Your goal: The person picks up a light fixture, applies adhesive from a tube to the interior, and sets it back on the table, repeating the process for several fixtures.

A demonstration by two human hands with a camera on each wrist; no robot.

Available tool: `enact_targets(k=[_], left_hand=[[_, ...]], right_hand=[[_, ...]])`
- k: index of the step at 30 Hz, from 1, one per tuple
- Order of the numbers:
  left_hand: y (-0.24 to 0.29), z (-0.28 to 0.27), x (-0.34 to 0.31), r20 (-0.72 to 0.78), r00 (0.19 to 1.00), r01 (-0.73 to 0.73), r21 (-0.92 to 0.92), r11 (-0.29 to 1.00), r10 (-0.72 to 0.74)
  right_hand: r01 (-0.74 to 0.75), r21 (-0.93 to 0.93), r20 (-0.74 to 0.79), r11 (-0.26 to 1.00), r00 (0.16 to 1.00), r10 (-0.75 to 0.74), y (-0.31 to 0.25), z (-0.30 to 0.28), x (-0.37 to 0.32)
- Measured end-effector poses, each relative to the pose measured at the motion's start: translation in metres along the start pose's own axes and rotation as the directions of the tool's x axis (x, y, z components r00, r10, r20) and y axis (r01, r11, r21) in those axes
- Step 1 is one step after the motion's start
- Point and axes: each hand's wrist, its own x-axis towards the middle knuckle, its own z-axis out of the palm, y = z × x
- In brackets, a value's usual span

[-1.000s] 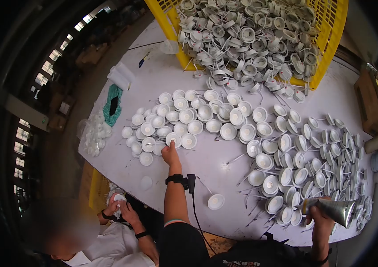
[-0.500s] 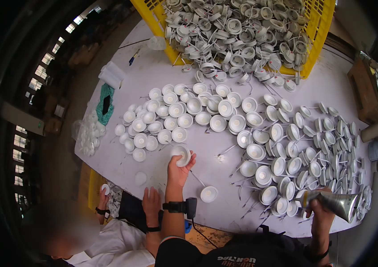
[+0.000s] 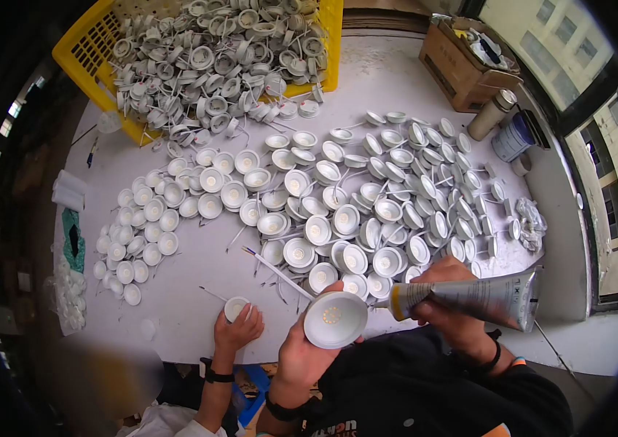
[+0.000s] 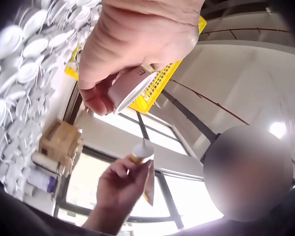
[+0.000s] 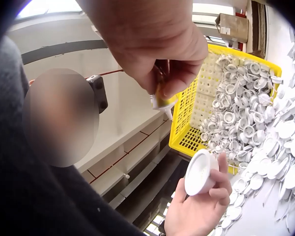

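A white round downlight housing (image 3: 336, 320) faces up in my left hand (image 3: 303, 358), with yellowish dots in its cup and a white cable reaching out over the table. My right hand (image 3: 449, 295) grips a silver squeeze tube (image 3: 494, 297) with a yellow band; its nozzle points at the housing's rim. From the left wrist view, the left hand (image 4: 137, 44) curls around the housing (image 4: 130, 91), nozzle (image 4: 143, 149) facing it. In the right wrist view the tube's pale nozzle (image 5: 168, 112) hangs above the housing (image 5: 199, 172).
Many similar housings (image 3: 316, 229) cover the table. A yellow crate (image 3: 79, 54) full of ring-shaped parts stands at the back left. Another person's hand (image 3: 238, 331) touches a housing (image 3: 235, 309) at the front. A cardboard box (image 3: 462, 69) and cans (image 3: 510, 138) stand back right.
My left hand picked a housing from the left cluster and brought it right, beside the tube. The head view has turned right. The other person's hand has come onto a housing on the table.
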Motion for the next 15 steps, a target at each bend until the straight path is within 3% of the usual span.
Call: enact_targets(k=[2, 4, 5, 6, 8, 12, 15], left_hand=[[-0.005, 0.011, 0.0, 0.008, 0.998, 0.064, -0.032, 0.997, -0.064], [-0.015, 0.015, -0.001, -0.009, 0.999, 0.048, 0.045, 0.998, -0.048], [-0.017, 0.015, 0.0, -0.003, 0.997, 0.078, 0.03, 0.996, -0.078], [-0.02, 0.012, -0.001, -0.006, 0.997, 0.074, 0.028, 0.997, -0.074], [-0.024, 0.007, -0.004, 0.082, 0.99, 0.123, -0.104, 0.987, -0.115], [-0.023, 0.008, -0.008, 0.085, 0.99, 0.12, -0.122, 0.985, -0.11], [-0.022, 0.009, -0.008, 0.075, 0.993, 0.105, -0.124, 0.987, -0.096]], right_hand=[[0.071, -0.024, -0.044, 0.997, 0.996, -0.072, -0.005, -0.001, 0.002], [0.37, -0.24, 0.178, 0.898, 0.926, -0.334, -0.018, -0.008, 0.014], [0.168, -0.227, 0.368, 0.959, 0.927, -0.076, -0.034, -0.016, 0.021], [0.17, -0.225, 0.374, 0.959, 0.924, -0.076, -0.031, -0.016, 0.017], [0.275, -0.223, 0.231, 0.935, 0.947, -0.223, -0.022, -0.012, 0.008], [0.245, -0.346, 0.343, 0.905, 0.932, -0.121, -0.03, -0.012, 0.01], [0.289, -0.327, 0.22, 0.9, 0.949, -0.224, -0.026, -0.007, 0.005]])
